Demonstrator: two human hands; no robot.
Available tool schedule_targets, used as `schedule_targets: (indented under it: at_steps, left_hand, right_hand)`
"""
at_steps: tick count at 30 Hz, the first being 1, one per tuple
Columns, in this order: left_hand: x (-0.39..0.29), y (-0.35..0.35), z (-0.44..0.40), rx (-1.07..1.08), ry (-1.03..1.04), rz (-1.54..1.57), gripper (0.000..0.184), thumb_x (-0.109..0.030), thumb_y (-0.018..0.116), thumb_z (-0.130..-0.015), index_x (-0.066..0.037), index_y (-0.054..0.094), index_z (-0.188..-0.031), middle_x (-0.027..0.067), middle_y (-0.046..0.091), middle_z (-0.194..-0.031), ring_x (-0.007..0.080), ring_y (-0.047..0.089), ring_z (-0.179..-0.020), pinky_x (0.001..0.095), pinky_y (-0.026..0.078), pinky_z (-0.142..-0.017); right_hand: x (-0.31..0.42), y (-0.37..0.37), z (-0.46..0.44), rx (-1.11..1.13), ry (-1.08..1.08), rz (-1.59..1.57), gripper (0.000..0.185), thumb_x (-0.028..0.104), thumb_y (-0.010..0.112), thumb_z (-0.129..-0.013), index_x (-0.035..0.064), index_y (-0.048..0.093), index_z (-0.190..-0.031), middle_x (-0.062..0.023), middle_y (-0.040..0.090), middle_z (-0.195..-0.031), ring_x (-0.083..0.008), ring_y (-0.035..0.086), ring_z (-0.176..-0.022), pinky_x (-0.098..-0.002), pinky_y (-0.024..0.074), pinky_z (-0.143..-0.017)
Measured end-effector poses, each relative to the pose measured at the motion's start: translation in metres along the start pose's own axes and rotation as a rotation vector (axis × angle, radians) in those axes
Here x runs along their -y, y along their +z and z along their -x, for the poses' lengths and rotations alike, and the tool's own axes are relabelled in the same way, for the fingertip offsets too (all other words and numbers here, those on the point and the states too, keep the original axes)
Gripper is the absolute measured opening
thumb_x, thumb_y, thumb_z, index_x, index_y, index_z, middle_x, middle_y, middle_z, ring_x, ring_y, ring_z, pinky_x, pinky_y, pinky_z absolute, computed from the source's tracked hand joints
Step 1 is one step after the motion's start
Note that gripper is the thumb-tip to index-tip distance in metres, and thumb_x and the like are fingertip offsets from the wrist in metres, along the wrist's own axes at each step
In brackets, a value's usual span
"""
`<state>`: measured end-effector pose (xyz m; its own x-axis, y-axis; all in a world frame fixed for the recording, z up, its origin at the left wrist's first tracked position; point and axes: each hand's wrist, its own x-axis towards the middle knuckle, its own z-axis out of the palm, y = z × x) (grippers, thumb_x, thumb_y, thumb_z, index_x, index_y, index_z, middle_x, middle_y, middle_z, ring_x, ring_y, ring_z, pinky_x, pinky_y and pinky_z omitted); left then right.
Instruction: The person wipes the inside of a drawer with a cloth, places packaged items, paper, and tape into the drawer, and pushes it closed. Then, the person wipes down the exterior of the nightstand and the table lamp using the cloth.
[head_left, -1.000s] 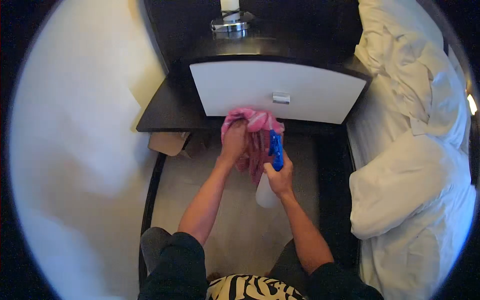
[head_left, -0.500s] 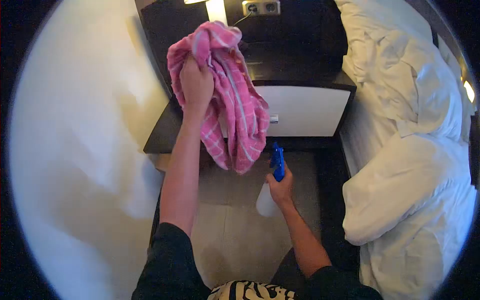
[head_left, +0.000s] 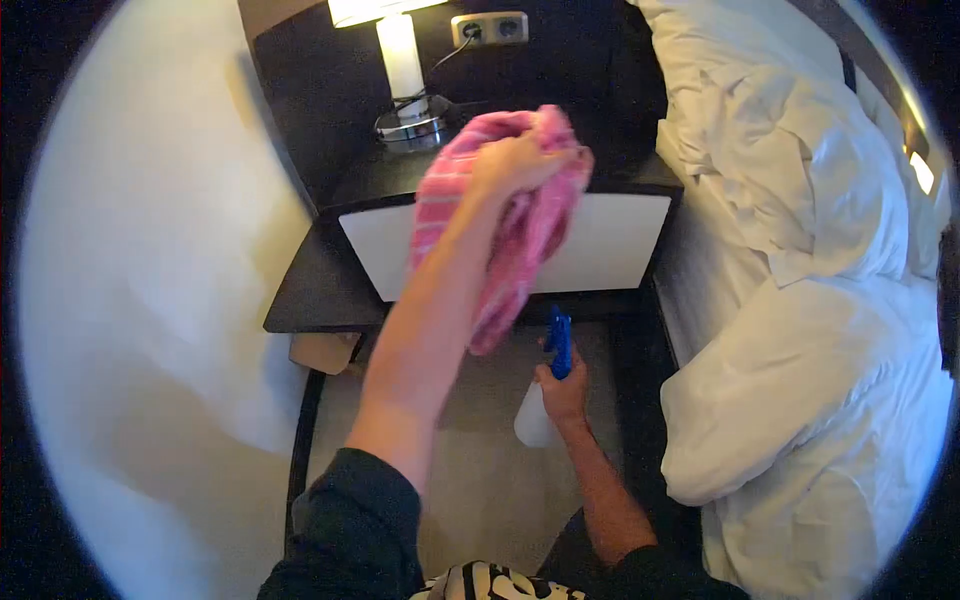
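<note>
My left hand is closed on a pink cloth with white stripes, at the front edge of a dark nightstand top. Folds of the cloth hang down over the white drawer front; whether the cloth touches the top I cannot tell. Lower down, my right hand grips a spray bottle by its neck, just under the blue trigger head. The bottle has a whitish body and is held above the floor.
A lit table lamp stands on the nightstand, its cord running to a wall socket. On the right is a bed with rumpled white bedding. A white wall closes off the left. Light floor lies below.
My left hand has carried the cloth right and down towards the nightstand's front edge. The view has shifted, bringing more of the lamp into sight. My right hand still holds the spray bottle.
</note>
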<state>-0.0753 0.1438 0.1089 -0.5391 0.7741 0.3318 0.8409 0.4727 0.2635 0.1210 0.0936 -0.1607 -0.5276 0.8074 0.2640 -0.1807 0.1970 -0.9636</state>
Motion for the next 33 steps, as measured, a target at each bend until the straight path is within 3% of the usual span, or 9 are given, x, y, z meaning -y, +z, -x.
schedule_targets:
  at_steps: [3,7,11,15,16,19,21,29,33]
  left_hand:
    - [-0.039,0.036,-0.031,0.107,0.278,0.31,0.06,-0.061,0.051,-0.081,-0.009,0.07,-0.103,0.0147,0.071,-0.094,0.0311,0.068,-0.093,0.0424,0.052,-0.08]
    - [-0.086,0.037,-0.001,-0.078,0.317,0.17,0.054,-0.055,0.062,-0.073,-0.007,0.071,-0.095,0.0149,0.07,-0.097,0.0318,0.066,-0.095,0.0433,0.046,-0.088]
    - [-0.064,0.056,0.017,-0.485,0.463,0.122,0.057,-0.057,0.063,-0.07,-0.004,0.07,-0.09,0.0152,0.07,-0.097,0.0319,0.065,-0.096,0.0437,0.043,-0.092]
    - [-0.019,0.048,0.024,-0.542,0.511,0.092,0.064,-0.061,0.059,-0.073,0.0,0.07,-0.088,0.0167,0.069,-0.097,0.0321,0.065,-0.096,0.0446,0.046,-0.089]
    - [-0.012,0.033,0.032,-0.541,0.502,0.082,0.064,-0.061,0.059,-0.073,0.0,0.07,-0.088,0.0167,0.069,-0.097,0.0321,0.065,-0.096,0.0446,0.046,-0.089]
    - [0.007,-0.016,0.052,-0.047,0.121,-0.007,0.071,-0.069,0.052,-0.078,-0.003,0.068,-0.099,0.0207,0.066,-0.108,0.0335,0.063,-0.104,0.0457,0.049,-0.088]
    - [0.044,-0.024,0.039,-0.012,0.122,0.226,0.074,-0.07,0.049,-0.08,-0.004,0.068,-0.107,0.0246,0.064,-0.112,0.0355,0.06,-0.109,0.0426,0.048,-0.091]
    - [0.191,-0.06,0.009,0.027,-0.136,0.062,0.075,-0.068,0.049,-0.079,-0.007,0.063,-0.12,0.0195,0.059,-0.125,0.0313,0.056,-0.118,0.0336,0.044,-0.098]
    - [0.217,-0.062,0.006,0.115,-0.292,0.111,0.077,-0.068,0.047,-0.08,-0.008,0.059,-0.127,0.0195,0.054,-0.131,0.0347,0.05,-0.125,0.0445,0.036,-0.106]
  right_hand:
    - [0.022,0.003,0.005,-0.041,0.259,-0.029,0.032,0.006,0.064,-0.076,-0.0011,0.061,-0.107,-0.0037,0.063,-0.085,-0.0126,0.056,-0.068,-0.0294,0.047,-0.062]
    - [-0.008,0.013,-0.002,-0.015,0.145,-0.166,0.034,0.004,0.063,-0.075,0.0032,0.058,-0.108,-0.0054,0.061,-0.081,-0.0178,0.059,-0.067,-0.0328,0.0497,-0.063]
    - [-0.013,0.032,-0.001,0.043,0.075,-0.163,0.035,0.004,0.063,-0.076,0.0023,0.056,-0.11,-0.0049,0.061,-0.082,-0.0174,0.059,-0.066,-0.0328,0.0497,-0.063]
    - [0.002,0.05,0.007,0.109,0.153,-0.079,0.04,0.003,0.064,-0.075,0.0024,0.055,-0.114,-0.0049,0.062,-0.088,-0.017,0.058,-0.067,-0.032,0.0494,-0.064]
    - [0.0,0.052,0.008,0.121,0.156,-0.085,0.04,0.003,0.064,-0.075,0.0024,0.055,-0.114,-0.0049,0.062,-0.088,-0.017,0.058,-0.067,-0.032,0.0494,-0.064]
    - [-0.009,0.051,0.011,0.127,0.065,-0.093,0.042,0.001,0.063,-0.074,0.0036,0.056,-0.116,-0.0051,0.063,-0.096,-0.0164,0.059,-0.072,-0.0307,0.0488,-0.066]
    - [-0.009,0.048,0.013,0.116,0.073,-0.062,0.04,0.001,0.062,-0.074,0.0022,0.058,-0.113,-0.0048,0.063,-0.091,-0.0148,0.058,-0.069,-0.0301,0.0484,-0.064]
    - [-0.004,0.026,0.011,0.065,-0.051,0.034,0.039,0.001,0.06,-0.073,0.0011,0.062,-0.112,-0.0048,0.063,-0.084,-0.0112,0.058,-0.065,-0.0293,0.0483,-0.059]
    - [-0.007,0.019,0.008,0.052,-0.057,0.075,0.041,0.001,0.06,-0.073,0.0021,0.061,-0.114,-0.0052,0.064,-0.089,-0.0117,0.058,-0.066,-0.0297,0.049,-0.06]
